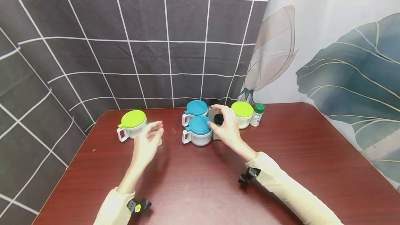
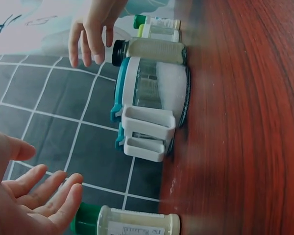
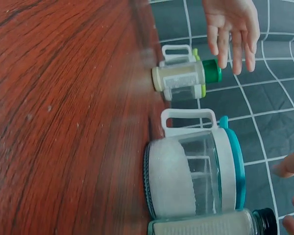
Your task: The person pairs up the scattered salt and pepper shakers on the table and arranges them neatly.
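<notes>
My left hand (image 1: 144,147) hovers at the left, fingers loosely bent and thumb apart, holding nothing. Right by its fingertips stands a green-capped shaker bottle (image 2: 132,223), mostly hidden behind the hand in the head view. A lime-lidded jar (image 1: 132,119) with a white handle is just beyond. My right hand (image 1: 229,131) hangs over a black-capped glass bottle (image 3: 206,225), its fingers spread around the space above the cap, gripping nothing. Beside that bottle stands a blue-lidded glass jar (image 1: 200,126) part filled with white grains; a second blue-lidded jar (image 1: 197,107) is behind it.
To the right of my right hand stand another lime-lidded jar (image 1: 242,110) and a small green-capped bottle (image 1: 257,115). Another black cap (image 1: 214,102) shows behind the right fingers. The reddish wooden table (image 1: 187,183) ends at a grey gridded curtain (image 1: 140,55).
</notes>
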`<state>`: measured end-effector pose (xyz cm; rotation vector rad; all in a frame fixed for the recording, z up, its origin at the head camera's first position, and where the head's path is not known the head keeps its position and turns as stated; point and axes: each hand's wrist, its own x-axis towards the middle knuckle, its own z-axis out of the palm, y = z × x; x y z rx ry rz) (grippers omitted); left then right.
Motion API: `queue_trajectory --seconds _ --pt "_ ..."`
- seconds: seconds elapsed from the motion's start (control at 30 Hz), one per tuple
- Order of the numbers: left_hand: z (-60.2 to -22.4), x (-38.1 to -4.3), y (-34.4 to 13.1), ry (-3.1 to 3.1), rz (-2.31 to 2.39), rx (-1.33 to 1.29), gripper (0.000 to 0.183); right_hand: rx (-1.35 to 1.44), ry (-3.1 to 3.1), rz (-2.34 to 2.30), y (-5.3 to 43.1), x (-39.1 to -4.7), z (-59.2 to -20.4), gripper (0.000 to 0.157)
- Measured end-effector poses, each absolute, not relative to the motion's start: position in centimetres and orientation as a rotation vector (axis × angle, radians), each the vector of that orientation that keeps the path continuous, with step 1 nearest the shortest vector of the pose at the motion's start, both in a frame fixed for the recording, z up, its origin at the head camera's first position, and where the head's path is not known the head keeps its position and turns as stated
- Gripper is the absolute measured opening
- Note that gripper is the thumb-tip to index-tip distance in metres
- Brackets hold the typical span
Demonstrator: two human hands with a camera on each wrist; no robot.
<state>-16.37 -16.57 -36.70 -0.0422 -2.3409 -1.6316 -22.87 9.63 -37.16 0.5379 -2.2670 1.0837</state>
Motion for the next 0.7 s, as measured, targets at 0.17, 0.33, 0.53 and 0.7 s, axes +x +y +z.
queue_trajectory --seconds 0.17,0.33,0.53,0.7 --pt "-36.6 -16.3 -17.1 -2.311 -1.564 -0.033 0.030 0.563 -2.268 1.093 8.9 -22.8 -37.1 0.051" --pt "-36.3 -16.2 -17.5 -2.253 -1.554 -0.013 0.030 0.583 -2.270 1.096 8.0 -22.7 -37.1 0.051" --pt "-35.8 -16.1 -18.2 -2.253 -1.552 0.029 0.030 0.630 -2.243 1.091 6.5 -22.8 -37.2 0.051" --pt "-35.8 -15.9 -18.6 -2.253 -1.566 0.054 0.031 0.648 -2.237 1.091 5.4 -22.8 -37.2 0.051"
